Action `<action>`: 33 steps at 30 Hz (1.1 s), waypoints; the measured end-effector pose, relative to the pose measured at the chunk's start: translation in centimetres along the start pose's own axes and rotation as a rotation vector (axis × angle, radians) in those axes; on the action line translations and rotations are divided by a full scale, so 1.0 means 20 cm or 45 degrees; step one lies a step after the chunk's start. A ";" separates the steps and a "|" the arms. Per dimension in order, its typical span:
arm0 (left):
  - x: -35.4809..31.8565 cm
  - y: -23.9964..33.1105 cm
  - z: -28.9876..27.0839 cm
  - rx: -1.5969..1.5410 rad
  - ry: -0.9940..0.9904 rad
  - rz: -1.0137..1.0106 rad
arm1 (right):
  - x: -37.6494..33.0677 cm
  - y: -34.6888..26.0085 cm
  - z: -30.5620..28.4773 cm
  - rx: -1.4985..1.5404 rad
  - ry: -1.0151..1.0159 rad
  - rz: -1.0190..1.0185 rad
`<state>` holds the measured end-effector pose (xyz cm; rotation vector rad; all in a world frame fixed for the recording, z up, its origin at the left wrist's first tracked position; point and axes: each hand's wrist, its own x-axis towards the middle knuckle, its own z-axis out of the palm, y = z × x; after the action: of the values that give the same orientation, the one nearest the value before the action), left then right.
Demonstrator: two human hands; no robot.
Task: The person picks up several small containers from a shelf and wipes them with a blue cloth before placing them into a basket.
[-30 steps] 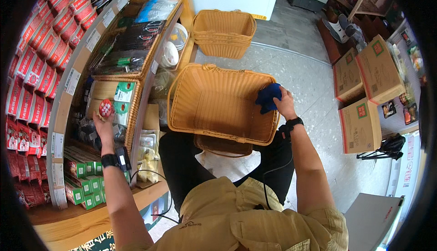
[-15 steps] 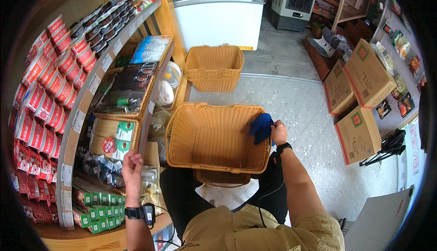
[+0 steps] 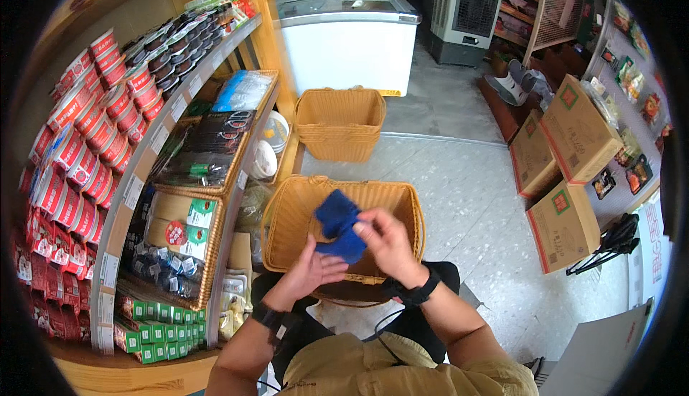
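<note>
blue cloth [image 3: 337, 225] sits pinched between the right hand [image 3: 387, 244] fingers and the left hand [image 3: 313, 272] over the wicker basket [image 3: 287, 224] on the lap, and this loose grip could let it drop inside.

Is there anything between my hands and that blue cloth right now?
Nothing visible. The right hand grips the blue cloth directly, and the left hand touches its lower edge, both held over the open wicker basket.
</note>
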<state>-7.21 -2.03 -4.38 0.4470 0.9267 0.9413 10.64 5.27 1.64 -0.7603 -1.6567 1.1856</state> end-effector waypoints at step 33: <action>-0.27 0.11 0.17 0.540 0.311 0.587 | -0.20 0.15 0.03 0.650 -0.360 0.428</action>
<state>-6.81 -5.27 1.59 0.9505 1.2838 1.2368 11.56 2.55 -2.60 -0.5720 -1.3749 1.9339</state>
